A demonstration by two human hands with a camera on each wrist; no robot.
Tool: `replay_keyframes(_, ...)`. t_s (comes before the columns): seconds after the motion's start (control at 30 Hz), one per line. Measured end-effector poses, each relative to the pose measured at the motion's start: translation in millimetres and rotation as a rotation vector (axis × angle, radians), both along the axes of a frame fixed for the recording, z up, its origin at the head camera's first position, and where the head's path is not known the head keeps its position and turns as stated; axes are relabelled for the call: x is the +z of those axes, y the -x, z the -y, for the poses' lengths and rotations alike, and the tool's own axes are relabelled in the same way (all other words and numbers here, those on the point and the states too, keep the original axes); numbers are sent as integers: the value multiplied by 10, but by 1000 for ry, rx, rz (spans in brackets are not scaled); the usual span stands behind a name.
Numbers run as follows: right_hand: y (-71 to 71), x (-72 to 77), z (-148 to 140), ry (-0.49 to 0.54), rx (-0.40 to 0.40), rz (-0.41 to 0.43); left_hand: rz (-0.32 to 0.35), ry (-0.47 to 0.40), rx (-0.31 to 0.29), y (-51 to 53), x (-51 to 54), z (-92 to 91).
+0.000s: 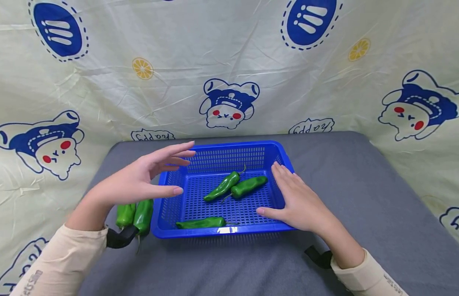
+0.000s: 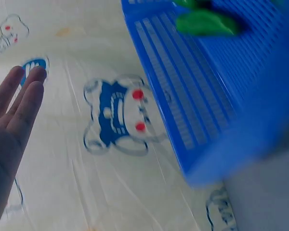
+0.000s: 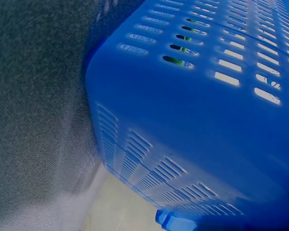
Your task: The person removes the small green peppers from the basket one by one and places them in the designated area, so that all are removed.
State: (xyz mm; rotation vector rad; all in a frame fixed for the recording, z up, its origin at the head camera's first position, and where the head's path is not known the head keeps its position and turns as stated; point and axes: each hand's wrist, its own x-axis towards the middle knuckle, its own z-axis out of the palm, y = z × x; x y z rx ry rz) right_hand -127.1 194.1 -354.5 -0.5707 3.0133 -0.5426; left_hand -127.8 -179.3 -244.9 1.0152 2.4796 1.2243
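A blue plastic basket (image 1: 229, 232) with slotted walls stands on a grey surface. Inside lie three green peppers: one pepper (image 1: 223, 186) and another pepper (image 1: 249, 187) close together towards the back, and a third pepper (image 1: 200, 223) along the front wall. Over the left rim hovers my left hand (image 1: 151, 174), fingers spread and thumb apart, holding nothing. At the right rim is my right hand (image 1: 301, 205) with straight fingers; whether it touches the rim I cannot tell. In the right wrist view the basket's wall (image 3: 192, 110) fills most of the picture, and no fingers show there.
Left of the basket, partly behind my left forearm, lie two more green peppers, a lighter pepper (image 1: 126, 214) and a darker pepper (image 1: 143, 216). The grey cloth (image 1: 344, 176) covers the table. A printed pale curtain (image 1: 170, 98) hangs behind and at the sides.
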Motion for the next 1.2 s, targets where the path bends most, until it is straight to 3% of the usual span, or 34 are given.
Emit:
replay_keyframes(0.13, -5, -6, 0, 6, -6, -2, 64, -23, -113, 109, -9, -267)
replay_keyframes(0.23, -2, -8, 10, 4, -8, 2, 102, -10, -156, 203, -105, -437)
replay_keyframes(0.47, -7, 1, 28, 0, -1, 3, 183, 106, -173, 386, -394, -658)
replay_keyframes(0.73, -4, 17, 7, -11, -8, 7, 263, 258, -178, 572, -521, -778)
replay_keyframes(0.9, -8, 16, -2, -9, -10, 1, 294, 279, -202, 627, -548, -917)
replay_keyframes(1.0, -11, 13, -2, -5, -11, -5, 341, 293, -248, 652, -607, -990)
replay_keyframes(1.2, -2, 20, 10, -7, -4, 5, 449, 469, -280, 656, -757, -1054)
